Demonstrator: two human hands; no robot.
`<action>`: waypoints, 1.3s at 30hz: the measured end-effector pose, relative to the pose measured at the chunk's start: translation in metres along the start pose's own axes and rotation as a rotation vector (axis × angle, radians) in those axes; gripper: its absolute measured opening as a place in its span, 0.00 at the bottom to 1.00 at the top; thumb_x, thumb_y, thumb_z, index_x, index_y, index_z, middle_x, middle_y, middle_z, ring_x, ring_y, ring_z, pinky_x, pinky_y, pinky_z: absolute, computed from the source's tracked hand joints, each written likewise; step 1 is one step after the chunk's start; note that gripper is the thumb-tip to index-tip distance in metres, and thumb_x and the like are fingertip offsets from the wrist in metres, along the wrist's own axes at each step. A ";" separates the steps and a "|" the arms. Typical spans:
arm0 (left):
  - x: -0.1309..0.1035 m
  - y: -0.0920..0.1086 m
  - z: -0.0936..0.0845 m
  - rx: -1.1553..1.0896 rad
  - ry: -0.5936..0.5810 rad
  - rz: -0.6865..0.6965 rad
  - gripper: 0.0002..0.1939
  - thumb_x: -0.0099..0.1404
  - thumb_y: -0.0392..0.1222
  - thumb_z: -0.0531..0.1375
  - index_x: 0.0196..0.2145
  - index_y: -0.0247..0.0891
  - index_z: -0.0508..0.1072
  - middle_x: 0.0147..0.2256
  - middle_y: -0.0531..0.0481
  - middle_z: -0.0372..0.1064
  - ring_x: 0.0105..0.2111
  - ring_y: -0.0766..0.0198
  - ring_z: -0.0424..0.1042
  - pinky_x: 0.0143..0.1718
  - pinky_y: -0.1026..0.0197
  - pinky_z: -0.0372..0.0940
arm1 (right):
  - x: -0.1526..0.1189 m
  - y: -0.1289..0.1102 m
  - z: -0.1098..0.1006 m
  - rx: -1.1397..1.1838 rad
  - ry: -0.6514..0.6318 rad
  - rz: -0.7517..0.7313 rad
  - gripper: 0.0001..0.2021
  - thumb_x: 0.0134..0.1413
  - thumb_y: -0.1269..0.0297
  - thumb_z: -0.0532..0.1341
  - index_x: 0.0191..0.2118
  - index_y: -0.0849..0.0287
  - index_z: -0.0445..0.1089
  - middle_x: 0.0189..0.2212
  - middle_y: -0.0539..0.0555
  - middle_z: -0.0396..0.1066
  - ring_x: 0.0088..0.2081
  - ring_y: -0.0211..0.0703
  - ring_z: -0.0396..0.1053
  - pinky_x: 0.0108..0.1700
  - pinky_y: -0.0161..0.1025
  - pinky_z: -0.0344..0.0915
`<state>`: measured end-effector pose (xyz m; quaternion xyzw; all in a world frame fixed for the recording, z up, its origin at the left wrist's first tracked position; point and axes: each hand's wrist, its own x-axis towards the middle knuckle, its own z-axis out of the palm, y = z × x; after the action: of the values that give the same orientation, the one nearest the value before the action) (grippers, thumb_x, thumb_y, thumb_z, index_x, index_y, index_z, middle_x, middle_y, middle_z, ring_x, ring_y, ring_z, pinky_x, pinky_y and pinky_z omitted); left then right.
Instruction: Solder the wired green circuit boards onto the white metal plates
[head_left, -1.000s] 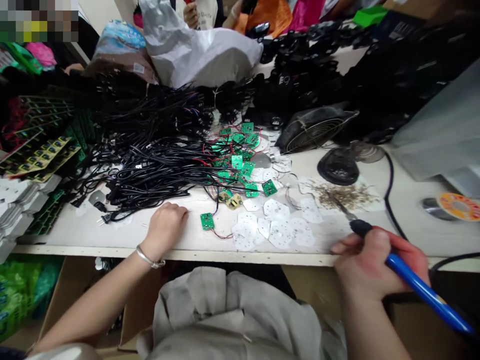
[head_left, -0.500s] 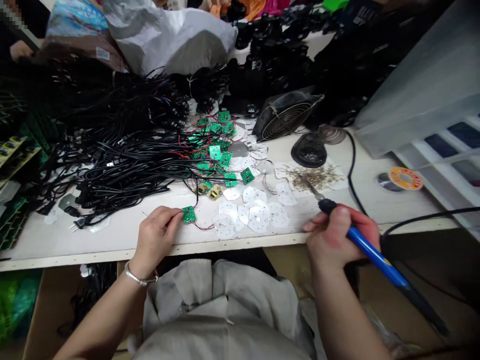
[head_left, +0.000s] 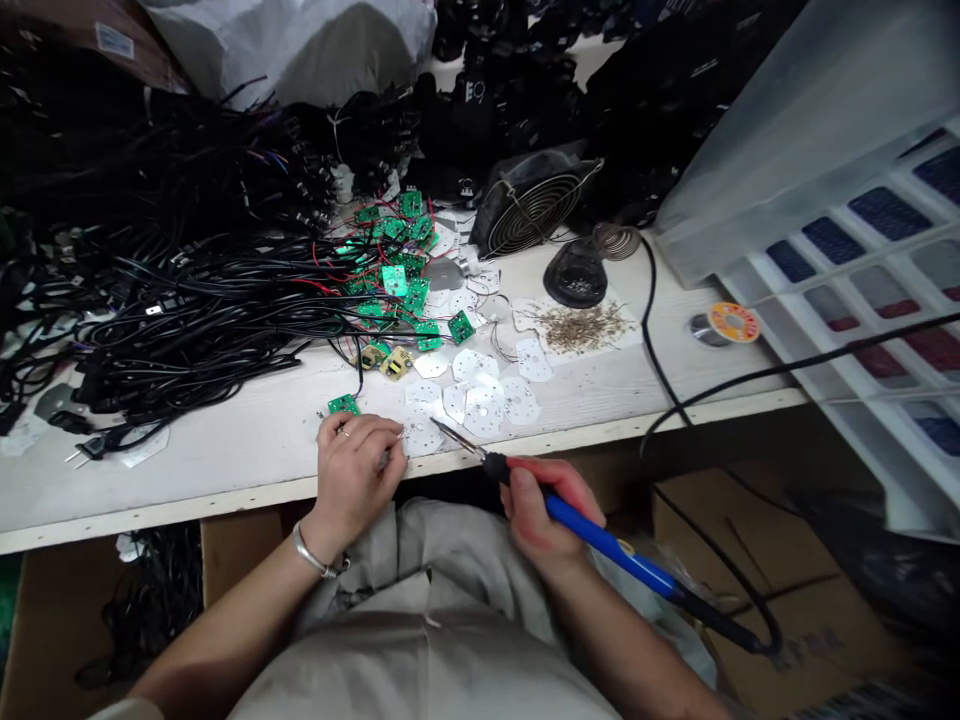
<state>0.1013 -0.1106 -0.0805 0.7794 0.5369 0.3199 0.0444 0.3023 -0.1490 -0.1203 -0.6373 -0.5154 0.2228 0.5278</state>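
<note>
My right hand point(head_left: 547, 510) is wrapped round a blue soldering iron point(head_left: 600, 540), whose metal tip points left over the white discs near the bench's front edge. My left hand point(head_left: 360, 465) rests at the left side of these discs with its fingers bent together; what they pinch is too small to make out. Just behind its knuckles lies a small green circuit board point(head_left: 343, 404) with a dark wire running back from it. Several white perforated discs point(head_left: 484, 404) overlap on the bench, right of my left hand.
Black cables point(head_left: 202, 320) and green boards point(head_left: 394, 280) pile up at left and centre. Further right are a small fan point(head_left: 534, 212), a black iron stand point(head_left: 575, 275), brown scraps point(head_left: 581, 328), a solder spool point(head_left: 733, 323) and a plastic drawer unit point(head_left: 847, 260).
My left hand has let go of the green board and moved right to the discs. The soldering iron has moved left in my right hand, away from the brown scraps. The view has shifted right.
</note>
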 end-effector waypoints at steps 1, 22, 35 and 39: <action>-0.001 -0.001 0.001 0.004 -0.002 -0.003 0.06 0.63 0.33 0.58 0.28 0.39 0.69 0.33 0.53 0.77 0.34 0.63 0.74 0.46 0.53 0.57 | -0.001 -0.001 0.000 0.009 -0.004 -0.019 0.10 0.57 0.53 0.61 0.31 0.54 0.70 0.22 0.48 0.73 0.21 0.40 0.71 0.20 0.35 0.67; 0.000 -0.003 0.001 0.016 -0.035 -0.053 0.07 0.62 0.32 0.58 0.28 0.40 0.70 0.33 0.53 0.77 0.37 0.61 0.73 0.47 0.51 0.58 | 0.018 -0.051 0.006 -0.042 -0.187 -0.357 0.05 0.57 0.67 0.61 0.29 0.53 0.69 0.23 0.46 0.77 0.22 0.38 0.74 0.27 0.34 0.71; -0.001 -0.004 0.003 0.001 -0.039 -0.085 0.07 0.62 0.33 0.57 0.27 0.41 0.71 0.33 0.52 0.78 0.37 0.60 0.74 0.48 0.50 0.59 | 0.018 -0.052 0.009 -0.056 -0.220 -0.418 0.05 0.57 0.67 0.60 0.30 0.53 0.70 0.23 0.47 0.77 0.22 0.38 0.74 0.27 0.34 0.71; -0.001 -0.004 0.003 0.006 -0.030 -0.060 0.07 0.62 0.33 0.58 0.27 0.40 0.71 0.34 0.52 0.78 0.37 0.60 0.74 0.48 0.51 0.59 | 0.021 -0.056 0.004 -0.068 -0.204 -0.361 0.05 0.56 0.68 0.61 0.30 0.54 0.70 0.23 0.46 0.77 0.23 0.37 0.74 0.27 0.33 0.71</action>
<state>0.0992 -0.1087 -0.0851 0.7677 0.5604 0.3051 0.0595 0.2827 -0.1336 -0.0658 -0.5263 -0.6789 0.1706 0.4827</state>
